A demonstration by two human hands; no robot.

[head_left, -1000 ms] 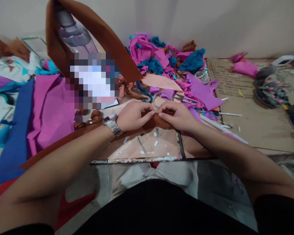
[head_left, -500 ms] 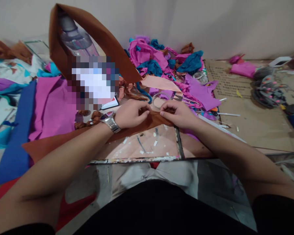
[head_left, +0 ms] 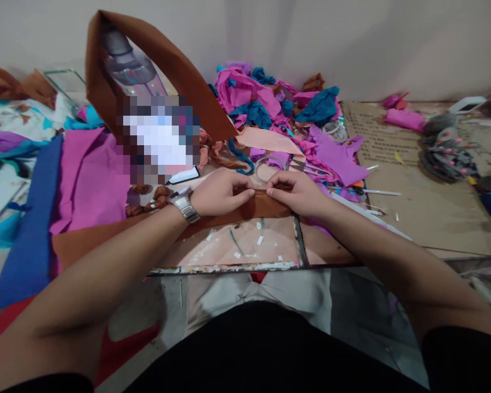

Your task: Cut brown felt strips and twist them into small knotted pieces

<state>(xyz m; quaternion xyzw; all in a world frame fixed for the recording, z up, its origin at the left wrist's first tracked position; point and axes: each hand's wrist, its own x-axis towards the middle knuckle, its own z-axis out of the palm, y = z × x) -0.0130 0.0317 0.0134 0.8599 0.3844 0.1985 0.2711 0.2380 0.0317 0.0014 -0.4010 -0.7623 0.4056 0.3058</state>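
Observation:
A long strip of brown fabric [head_left: 265, 207] lies across the near part of the table, running left beneath my left forearm. My left hand [head_left: 223, 192], with a metal watch [head_left: 185, 206] at the wrist, pinches the strip's far edge between thumb and fingers. Just to the right, my right hand [head_left: 297, 191] pinches the same edge. Between the two hands this edge looks narrowly folded or rolled. Behind the fingers sits a clear round dish [head_left: 270, 168]. Small knotted brown pieces [head_left: 160, 195] lie left of the watch.
A clear bottle [head_left: 133, 71] stands behind a raised brown band [head_left: 167, 43], near a phone [head_left: 185, 173]. Crumpled pink and teal scraps [head_left: 253, 98] pile against the wall. Pink [head_left: 92, 180] and blue cloth [head_left: 35, 229] lie left; cardboard [head_left: 409, 202] and a dark pincushion-like bundle [head_left: 450, 153] lie right.
The strip's edge between my fingers now shows a narrow fold or roll, where it lay flatter before. The strip's left end has shifted slightly right. Both hands stay nearly in place.

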